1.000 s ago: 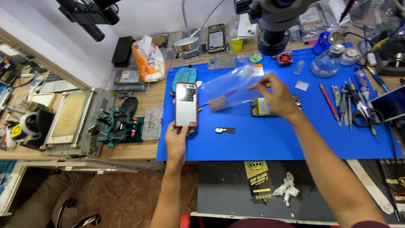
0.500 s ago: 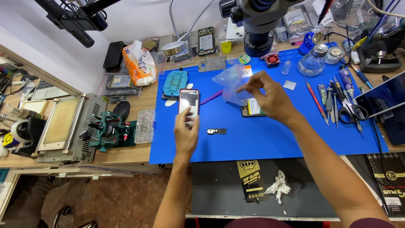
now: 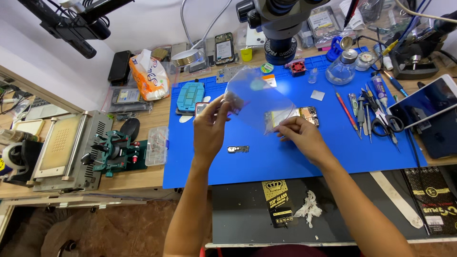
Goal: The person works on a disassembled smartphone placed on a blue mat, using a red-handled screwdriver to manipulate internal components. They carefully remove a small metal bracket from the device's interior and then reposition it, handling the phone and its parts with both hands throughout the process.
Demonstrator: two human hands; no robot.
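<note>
Down at the bottom of the frame, a black packet [image 3: 278, 203] with a gold crown print lies on the dark shelf, a crumpled white scrap [image 3: 308, 208] just beside it to the right. Up onto the blue mat [image 3: 304, 157] now, and here are the hands. The left hand [image 3: 209, 129], centre frame, is wrapped around a phone [image 3: 200, 108] with a red edge, mostly hidden behind the fingers, and its thumb and fingertips pinch the upper left edge of a clear plastic film [image 3: 259, 97]. The right hand [image 3: 300, 135], just right of centre, has its fingers curled and pinching the film's lower right corner. The film hangs between the two hands, lifted above the mat, arched and see-through. Below the hands, a small dark metal part [image 3: 238, 149] lies on the mat, apart from both. Behind the film, a second opened phone [image 3: 304, 114] shows its gold insides, just above the right fingers. Over to the right, tweezers and scissors [image 3: 378, 119] lie in a row, and a tablet [image 3: 426, 102] is propped at the right edge. Left of the mat, a green clamp jig [image 3: 114, 150] sits beside a grey machine [image 3: 62, 147]. Farther up, a blue tray [image 3: 190, 95], a glass bottle [image 3: 342, 69], a microscope base [image 3: 281, 47] at top centre, and an orange-and-white tissue pack [image 3: 148, 76] upper left.
</note>
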